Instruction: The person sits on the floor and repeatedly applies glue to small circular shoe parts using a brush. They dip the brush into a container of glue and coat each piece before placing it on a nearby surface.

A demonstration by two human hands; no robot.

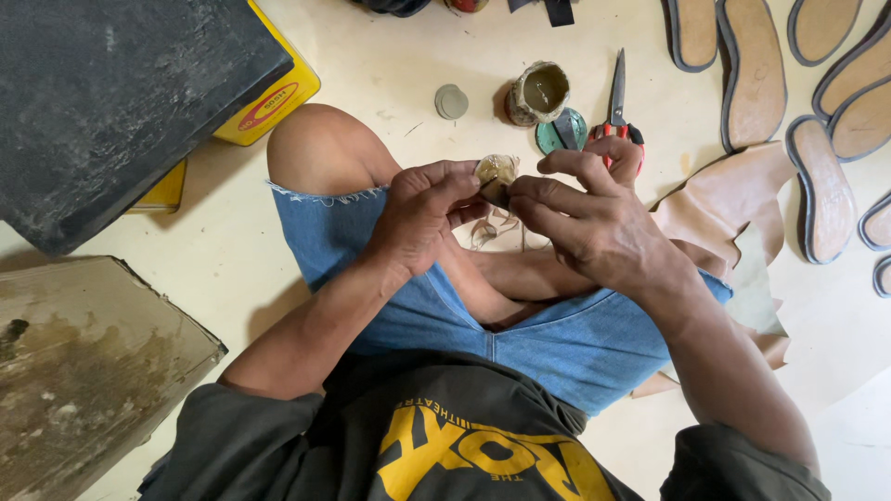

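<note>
Head view: seated on the floor (390, 65), the person works a small tan leather piece (497, 172) above the lap. The left hand (422, 218) and right hand (585, 218) both have their grip pinching it from either side, seemingly folding or pressing an edge; steady fingertip pressure looks needed next. At 12 o'clock stand a glue pot (538, 93) and red-handled scissors (617, 102). At 10 o'clock a yellow tin (274, 97) bears a red oval label. Soles (756, 70) lie at 2 o'clock.

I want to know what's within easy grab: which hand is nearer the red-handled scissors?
Right hand: its fingers almost reach the scissors. Left hand is farther left.
</note>
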